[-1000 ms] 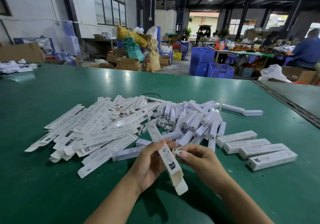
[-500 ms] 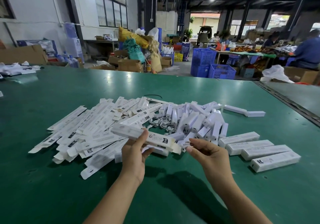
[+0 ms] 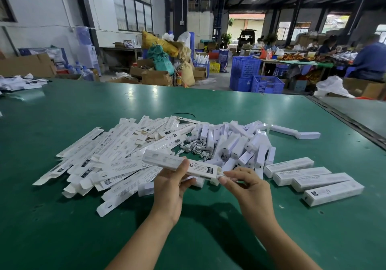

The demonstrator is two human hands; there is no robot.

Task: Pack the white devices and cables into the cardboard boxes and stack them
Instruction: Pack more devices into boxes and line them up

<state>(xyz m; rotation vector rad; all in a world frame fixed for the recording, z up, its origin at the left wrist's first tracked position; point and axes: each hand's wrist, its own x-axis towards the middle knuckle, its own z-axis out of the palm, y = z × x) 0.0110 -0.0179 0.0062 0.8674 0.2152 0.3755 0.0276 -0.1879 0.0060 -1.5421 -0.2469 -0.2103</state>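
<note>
My left hand (image 3: 170, 184) grips a long white box (image 3: 167, 161) held level above the green table (image 3: 208, 238), thumb on top. My right hand (image 3: 243, 181) pinches the flap at the box's right end (image 3: 217, 175). Behind lies a heap of flat unfolded white boxes (image 3: 117, 152) on the left and a heap of white devices (image 3: 240, 144) in the middle, with coiled white cables (image 3: 194, 146) between them. Several closed boxes (image 3: 313, 180) lie side by side in a row to the right.
One white device (image 3: 296, 131) lies apart at the back right. A seam (image 3: 344, 121) runs along the table's right side. Beyond the table are blue crates (image 3: 254, 77), cardboard cartons (image 3: 154, 75) and seated people at another table (image 3: 371, 60).
The box went from pointing toward me to lying level, left to right. My right hand moved up to its right end and now pinches the flap there.
</note>
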